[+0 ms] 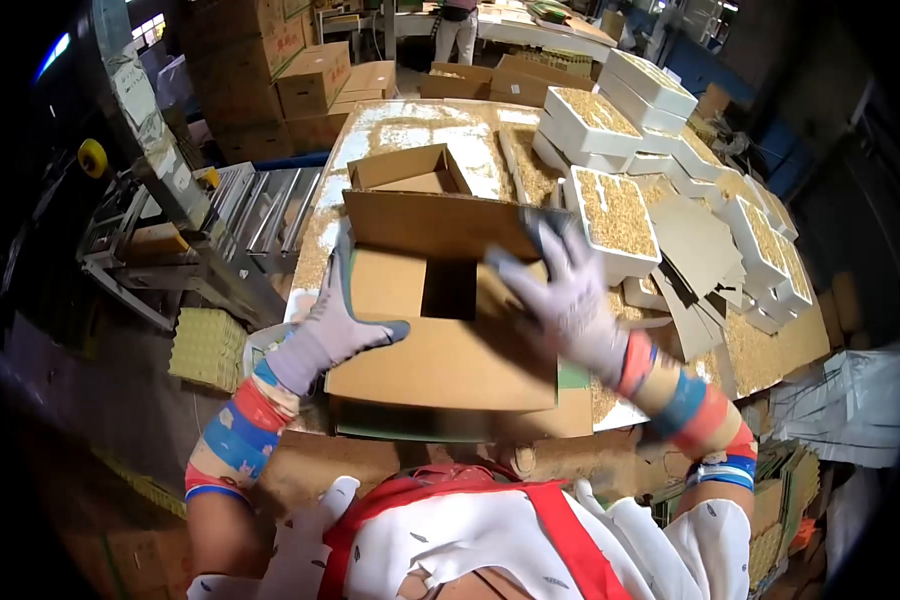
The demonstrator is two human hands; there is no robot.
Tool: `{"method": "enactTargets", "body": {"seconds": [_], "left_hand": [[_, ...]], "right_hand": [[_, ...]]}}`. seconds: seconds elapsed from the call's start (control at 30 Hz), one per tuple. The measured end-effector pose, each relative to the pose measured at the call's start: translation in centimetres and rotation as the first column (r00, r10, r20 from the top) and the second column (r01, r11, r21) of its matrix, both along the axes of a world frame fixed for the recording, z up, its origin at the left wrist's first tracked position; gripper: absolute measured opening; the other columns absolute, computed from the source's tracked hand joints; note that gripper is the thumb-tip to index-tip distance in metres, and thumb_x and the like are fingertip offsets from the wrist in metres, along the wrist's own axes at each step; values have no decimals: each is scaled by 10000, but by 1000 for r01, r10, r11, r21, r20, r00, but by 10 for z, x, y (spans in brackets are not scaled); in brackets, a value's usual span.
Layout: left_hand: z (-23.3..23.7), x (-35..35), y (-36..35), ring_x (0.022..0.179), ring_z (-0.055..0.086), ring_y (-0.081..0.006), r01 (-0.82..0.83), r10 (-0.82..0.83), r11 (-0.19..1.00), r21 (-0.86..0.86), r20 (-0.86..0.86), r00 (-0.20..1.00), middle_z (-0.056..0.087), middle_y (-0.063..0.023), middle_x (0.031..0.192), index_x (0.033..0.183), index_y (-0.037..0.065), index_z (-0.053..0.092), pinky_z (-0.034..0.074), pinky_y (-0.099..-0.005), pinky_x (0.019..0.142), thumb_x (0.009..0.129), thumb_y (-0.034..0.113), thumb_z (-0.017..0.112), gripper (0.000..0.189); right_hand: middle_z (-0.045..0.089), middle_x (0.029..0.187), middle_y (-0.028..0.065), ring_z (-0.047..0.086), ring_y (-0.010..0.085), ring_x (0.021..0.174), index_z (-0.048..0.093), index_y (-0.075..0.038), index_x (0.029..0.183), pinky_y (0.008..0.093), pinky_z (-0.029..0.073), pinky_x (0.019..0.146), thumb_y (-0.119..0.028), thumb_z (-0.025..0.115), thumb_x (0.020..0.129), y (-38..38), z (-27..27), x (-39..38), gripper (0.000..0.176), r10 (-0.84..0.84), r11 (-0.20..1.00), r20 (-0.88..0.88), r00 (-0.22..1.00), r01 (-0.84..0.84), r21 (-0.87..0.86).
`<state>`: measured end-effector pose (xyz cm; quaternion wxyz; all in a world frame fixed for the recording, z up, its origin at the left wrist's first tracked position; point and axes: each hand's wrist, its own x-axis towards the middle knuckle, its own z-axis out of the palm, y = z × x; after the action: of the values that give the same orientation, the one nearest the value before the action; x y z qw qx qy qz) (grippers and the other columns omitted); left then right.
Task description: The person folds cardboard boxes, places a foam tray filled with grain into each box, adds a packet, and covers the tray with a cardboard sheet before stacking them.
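A brown cardboard carton [440, 375] lies in front of me, its near flap folded inward and its far flap [440, 222] standing up. Between the side flaps a dark gap shows the inside. At the carton's left edge is my left hand [338, 325], in a pale glove with dark fingertips, its thumb stretched over the near flap and its fingers pointing away along the side. My right hand [575, 295], gloved alike and slightly blurred, is over the right side with its fingers spread. A smaller opened box [415, 168] sits behind the far flap.
White foam trays [615, 215] filled with tan granules are stacked on the right of the worktable [395, 135]. Grey cardboard sheets [692, 245] lie beside them. A roller conveyor [260, 205] and stacked cartons [313, 78] stand left. One person [457, 35] stands at the back.
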<state>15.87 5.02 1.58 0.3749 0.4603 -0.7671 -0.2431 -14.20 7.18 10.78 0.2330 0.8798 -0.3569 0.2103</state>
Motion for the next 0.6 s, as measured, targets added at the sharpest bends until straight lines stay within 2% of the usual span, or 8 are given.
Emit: {"method": "enactTargets", "body": {"seconds": [0.13, 0.17, 0.23, 0.27, 0.33, 0.4, 0.47, 0.6], "left_hand": [[34, -10, 18, 1403, 180, -290, -169, 169, 977, -131, -15, 986, 170, -220, 1512, 1479, 3, 29, 197, -390, 1139, 622, 168, 830, 1185], [10, 11, 3, 1383, 235, -289, -203, 181, 959, -196, -124, 976, 166, -195, 1519, 1477, 7, 45, 257, -384, 1117, 656, 141, 808, 1129], [-24, 21, -10, 1263, 434, -285, -137, 269, 913, 383, -314, 910, 423, -202, 1376, 1418, -36, 261, 359, -389, 1046, 715, 317, 777, 941], [-21, 20, -18, 1205, 504, -292, 305, 310, 633, 712, -594, 742, 514, -224, 1299, 1381, -54, 344, 354, -415, 1043, 726, 431, 767, 919], [11, 26, -20, 1106, 566, -309, 20, 146, 467, 884, -99, 984, 576, -226, 1194, 1280, -40, 467, 419, -412, 962, 782, 405, 719, 714], [38, 37, -13, 1042, 598, -327, -209, -82, 729, 652, 386, 919, 612, -221, 1121, 1195, -26, 553, 458, -412, 902, 821, 402, 675, 582], [43, 56, 7, 1011, 600, -345, 39, 5, 999, -37, 781, 624, 624, -210, 1078, 1126, -11, 600, 471, -414, 863, 843, 423, 637, 519], [4, 27, 35, 957, 569, -249, 45, 143, 856, 515, -320, 936, 602, -142, 1041, 1282, 53, 443, 463, -344, 827, 840, 300, 600, 530]], "right_hand": [[591, 1066, 152, 555, 323, 1017, 648, -137, 1001, 443, 423, 913, -458, 642, 771, -50, -1, -2, 394, -106, 708, 230, 967, -89, 700], [611, 886, 100, 581, 295, 898, 666, -103, 866, 417, 437, 859, -531, 602, 779, -18, -8, 22, 442, 184, 812, -280, 942, 14, 583], [594, 912, 141, 567, 309, 904, 646, -64, 887, 427, 434, 862, -512, 671, 740, 1, -19, -9, 472, 181, 900, 160, 970, -229, 371], [584, 947, 172, 558, 325, 932, 634, -44, 895, 433, 430, 871, -509, 693, 727, -4, -15, -22, 497, 117, 855, 278, 954, -239, 461], [427, 1359, 242, 399, 329, 1283, 386, 22, 1362, 412, 328, 1061, -610, 614, 805, 1, -74, -49, 873, -593, 624, 257, 763, 234, 745], [328, 1457, 196, 304, 270, 1350, 196, 2, 1464, 373, 289, 1092, -666, 514, 844, 2, -67, -53, 966, -408, 189, 439, 800, -396, 899], [424, 1377, 118, 383, 186, 1254, 298, -32, 1435, 353, 354, 1039, -582, 427, 932, 11, -41, -56, 757, -651, 75, 702, 290, -895, 440], [484, 1320, 152, 499, 242, 1159, 213, -40, 1470, 359, 399, 1003, -228, 720, 816, 27, -87, -75, 849, -521, 296, 574, 632, -497, 816]]}}
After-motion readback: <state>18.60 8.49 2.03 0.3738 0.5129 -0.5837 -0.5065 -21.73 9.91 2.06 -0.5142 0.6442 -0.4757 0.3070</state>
